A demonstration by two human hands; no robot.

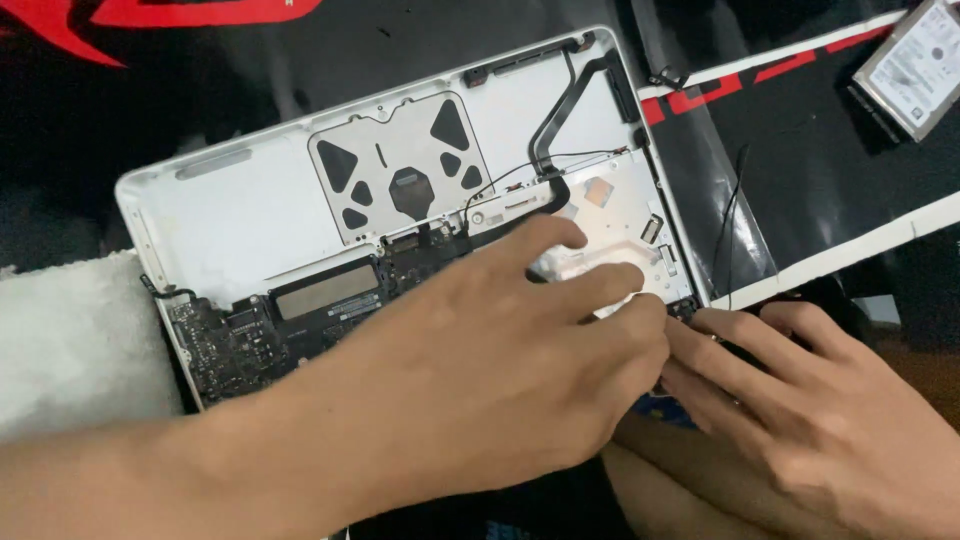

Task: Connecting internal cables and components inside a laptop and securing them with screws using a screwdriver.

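Fingers of the left hand (500, 380) were spread apart and lay flat across the lower right part of an opened white laptop case (240, 215), which filled the middle of the frame like a shallow tray. Inside that case sat a dark logic board (260, 325) along the lower left, a grey trackpad underside (400, 165) toward the upper centre, and a flat black ribbon cable (570, 100) running up to the upper right corner; a silvery metal plate (620, 215) showed at right, partly hidden under the left hand. The right hand (800, 400) rested at the lower right of the frame, its fingers held loosely together and touching the case's lower right corner beside the left fingertips; whether they pinched anything there could not be told. A hard drive (915, 60) lay well apart at the upper right corner of the frame on a black mat with red and white stripes (800, 150). A white towel (70, 340) lay at the left edge, just beside the case, on the surface.
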